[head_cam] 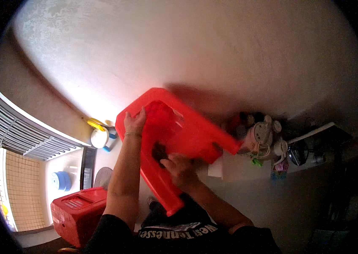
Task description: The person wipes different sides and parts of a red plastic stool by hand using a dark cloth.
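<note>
A large red plastic piece (198,123) with raised rims and a cut-out is held up in front of me, tilted, close to the pale wall. My left hand (135,122) grips its upper left part, thumb and fingers against the inner face. My right hand (179,170) is at its lower part beside a dark patch or opening; motion blur hides the fingertips, and I cannot tell how firmly it holds. At the lower left stands a red plastic box (79,212) with a slotted panel on its top, near my left arm.
A crowded ledge at right bears white containers (260,133), cords and a dark glossy object (298,153). At left are a barred window (23,127), a blue container (61,181), a white round object with a yellow part (99,137) and a round grey mat (103,177).
</note>
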A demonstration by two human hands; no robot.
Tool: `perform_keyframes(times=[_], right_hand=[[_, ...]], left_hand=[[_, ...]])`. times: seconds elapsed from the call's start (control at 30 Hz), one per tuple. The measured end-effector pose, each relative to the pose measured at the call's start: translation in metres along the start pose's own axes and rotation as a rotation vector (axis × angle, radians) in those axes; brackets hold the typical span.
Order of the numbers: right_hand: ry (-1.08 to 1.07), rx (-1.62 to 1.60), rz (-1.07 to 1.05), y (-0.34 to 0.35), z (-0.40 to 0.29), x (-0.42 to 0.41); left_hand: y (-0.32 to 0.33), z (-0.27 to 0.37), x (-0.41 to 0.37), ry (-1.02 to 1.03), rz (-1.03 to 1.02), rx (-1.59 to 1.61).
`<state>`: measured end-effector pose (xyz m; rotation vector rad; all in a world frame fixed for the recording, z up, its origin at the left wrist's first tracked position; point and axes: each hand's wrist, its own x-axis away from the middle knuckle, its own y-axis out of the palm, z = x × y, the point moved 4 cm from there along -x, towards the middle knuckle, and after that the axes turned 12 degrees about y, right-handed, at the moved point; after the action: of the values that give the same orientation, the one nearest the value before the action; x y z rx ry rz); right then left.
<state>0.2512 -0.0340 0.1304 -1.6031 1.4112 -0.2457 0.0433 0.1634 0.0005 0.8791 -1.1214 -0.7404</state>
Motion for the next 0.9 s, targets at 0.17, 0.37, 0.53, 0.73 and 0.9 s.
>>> perform_keyframes(times=[0.17, 0.37, 0.53, 0.73, 0.9], right_hand=[[0.241, -0.136, -0.082, -0.038, 0.014, 0.014], [0.373, -0.370, 0.119, -0.093, 0.014, 0.005], [0.664, -0.541, 0.297, -0.115, 0.027, 0.019], [0.786, -0.983, 0.471, -0.113, 0.039, 0.043], [0.605, -0.973, 0.613, -0.145, 0.026, 0.043]], left_hand=[[0.100, -0.014, 0.107, 0.050, -0.207, 0.086], [0.154, 0.002, 0.170, 0.011, -0.443, 0.102], [0.180, 0.011, 0.214, 0.009, -0.499, 0.118], [0.129, 0.024, 0.217, -0.094, -0.706, 0.035], [0.057, 0.048, 0.230, -0.033, -0.515, -0.140]])
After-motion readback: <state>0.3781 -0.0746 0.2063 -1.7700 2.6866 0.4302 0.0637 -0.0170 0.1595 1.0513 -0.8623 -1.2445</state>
